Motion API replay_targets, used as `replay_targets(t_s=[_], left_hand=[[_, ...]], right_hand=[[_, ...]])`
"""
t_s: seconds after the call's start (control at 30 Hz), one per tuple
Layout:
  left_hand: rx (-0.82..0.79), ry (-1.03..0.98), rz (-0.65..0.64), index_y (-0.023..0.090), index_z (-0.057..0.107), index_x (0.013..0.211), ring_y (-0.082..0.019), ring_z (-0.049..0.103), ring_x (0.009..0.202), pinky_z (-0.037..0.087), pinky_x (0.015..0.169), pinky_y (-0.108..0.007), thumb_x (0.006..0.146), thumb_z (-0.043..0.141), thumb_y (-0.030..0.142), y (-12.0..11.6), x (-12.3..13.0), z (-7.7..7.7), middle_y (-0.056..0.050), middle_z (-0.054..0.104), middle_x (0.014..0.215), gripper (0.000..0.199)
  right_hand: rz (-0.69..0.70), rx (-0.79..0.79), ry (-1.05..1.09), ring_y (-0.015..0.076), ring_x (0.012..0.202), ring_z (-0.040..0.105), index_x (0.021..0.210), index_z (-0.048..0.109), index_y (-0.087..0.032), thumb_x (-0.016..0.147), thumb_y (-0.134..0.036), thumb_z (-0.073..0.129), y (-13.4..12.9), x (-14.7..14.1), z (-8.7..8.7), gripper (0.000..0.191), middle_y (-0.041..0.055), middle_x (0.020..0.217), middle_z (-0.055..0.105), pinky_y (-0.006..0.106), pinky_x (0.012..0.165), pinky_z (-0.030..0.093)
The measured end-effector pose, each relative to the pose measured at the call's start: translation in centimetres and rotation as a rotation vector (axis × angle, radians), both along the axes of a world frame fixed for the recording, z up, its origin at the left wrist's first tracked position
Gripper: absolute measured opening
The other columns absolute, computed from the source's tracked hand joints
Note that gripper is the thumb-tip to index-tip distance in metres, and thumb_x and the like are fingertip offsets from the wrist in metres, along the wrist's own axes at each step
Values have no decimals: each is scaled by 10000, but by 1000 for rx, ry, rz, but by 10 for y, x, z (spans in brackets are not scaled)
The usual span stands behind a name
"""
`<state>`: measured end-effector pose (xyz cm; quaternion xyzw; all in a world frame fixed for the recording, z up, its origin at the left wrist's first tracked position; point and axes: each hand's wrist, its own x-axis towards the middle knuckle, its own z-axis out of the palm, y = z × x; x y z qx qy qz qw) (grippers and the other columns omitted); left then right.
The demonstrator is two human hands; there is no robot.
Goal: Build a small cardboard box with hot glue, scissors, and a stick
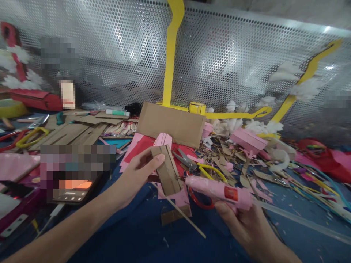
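Observation:
My left hand (142, 166) grips a narrow cardboard box (168, 173), thumb on its top face. Pink paper (165, 139) shows at the box's far end and below its near end. In my right hand (244, 223) is a pink hot glue gun (211, 186), its nozzle at the box's right edge. A clear glue stick (296, 213) trails from the back of the gun. Scissors (189, 160) with a yellow and red handle lie partly hidden behind the gun. Beneath the box, a thin wooden stick (186, 217) and a small cardboard piece (172, 216) rest on the blue table.
A phone (74, 190) with a cable and a purple case (19, 212) lie at left. A cardboard panel (171, 124) stands behind my hands. Cardboard and paper scraps (219, 157) cover the right side. A perforated metal screen (123, 44) rises at the back.

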<state>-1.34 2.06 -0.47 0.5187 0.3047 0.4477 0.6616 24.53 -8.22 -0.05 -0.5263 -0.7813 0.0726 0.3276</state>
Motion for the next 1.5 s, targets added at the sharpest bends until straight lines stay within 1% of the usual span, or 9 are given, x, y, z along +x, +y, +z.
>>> replay_targets(t_s=[0.07,0.17,0.3,0.4,0.8,1.07,1.2,1.4,1.5], left_hand=[[-12,1,-7,238,650,1303,-250,689,991,598,796,-389,955,671,448,0,0,1,-95,724,1154,407],[-28,8,-3,227,644,1312,-240,679,974,592,797,-388,949,677,457,0,0,1,-99,721,1154,431],[-27,18,-1,233,646,1307,-226,671,960,587,784,-370,948,679,460,1,0,-1,-92,721,1149,426],[-20,14,-6,235,651,1299,-237,678,980,588,776,-364,952,675,455,1,-1,-2,-92,721,1149,412],[-26,12,-12,241,674,1266,-208,678,934,604,782,-355,944,684,458,1,0,-1,-82,731,1134,388],[-21,20,-4,236,662,1281,-251,707,959,611,771,-384,937,685,469,2,-1,-1,-100,735,1148,416],[-17,16,21,242,652,1293,-265,711,967,615,753,-394,940,678,473,5,-2,-2,-105,732,1165,423],[-15,14,17,231,663,1264,-276,711,989,616,753,-393,932,691,467,4,-3,-2,-107,734,1160,408],[-12,16,0,228,670,1240,-263,710,977,615,765,-389,931,694,463,2,-1,-1,-101,735,1154,390]], right_hand=[[0,-5,-13,200,591,649,1147,773,-220,1028,-400,476,0,0,0,368,17,622,677,265,592,570],[-11,6,-24,182,521,610,1146,773,-213,1029,-395,470,0,1,0,372,18,630,691,250,518,544],[-3,49,-18,199,580,655,1149,768,-192,1023,-399,479,1,0,0,378,32,642,699,277,618,593],[1,16,-15,197,592,667,1147,768,-199,1028,-395,470,0,1,0,377,36,673,717,256,571,575],[-31,13,10,207,603,674,951,792,-206,1017,-417,489,0,0,-2,375,37,631,701,261,571,576],[12,-28,32,228,782,737,1150,770,-206,1021,-373,494,0,2,-3,347,43,711,737,289,753,616],[16,-16,24,205,729,720,1179,761,-201,1023,-369,490,0,1,0,355,53,778,756,271,710,608],[-16,6,-10,150,469,556,1152,770,-185,1030,-383,472,-1,1,-1,378,11,617,681,229,465,508],[-3,-8,5,162,528,599,1199,753,-185,1027,-378,482,-1,3,-3,374,31,702,729,255,554,563]])
